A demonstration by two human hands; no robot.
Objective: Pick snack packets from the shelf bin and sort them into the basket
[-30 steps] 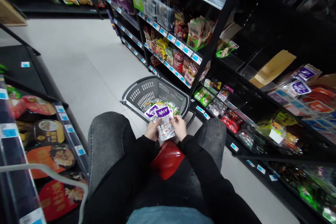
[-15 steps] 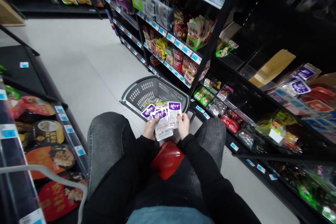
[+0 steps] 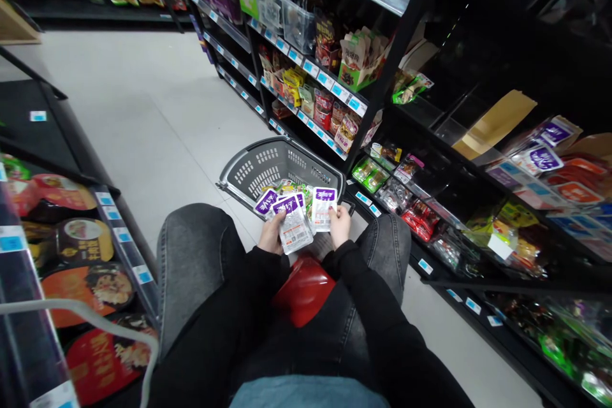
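Observation:
My left hand (image 3: pixel 271 234) is closed on several fanned snack packets (image 3: pixel 295 231), white and silver with purple tops and small print. Between the thumb and fingers of my right hand (image 3: pixel 340 225) is a single snack packet (image 3: pixel 325 209) of the same purple and white kind, held upright and a little apart from the others. Both hands are over the near edge of a grey plastic shopping basket (image 3: pixel 253 162) on the floor, between my knees. Colourful packets (image 3: pixel 288 187) show inside it, partly covered by what I hold. The red thing (image 3: pixel 305 293) in my lap is partly hidden by my sleeves.
Shelves of packaged snacks (image 3: pixel 322 108) rise ahead and to the right. More purple and white packets (image 3: pixel 544 158) sit in a box on the right shelf. Bowl-shaped food packs (image 3: pixel 88 239) line the left shelf, with a pale cable (image 3: pixel 90 315) in front. Tiled floor (image 3: pixel 138 108) stretches ahead-left.
My right hand has moved slightly right with its packet, away from the left hand's packets. The left hand's fan of packets has shifted slightly left and up.

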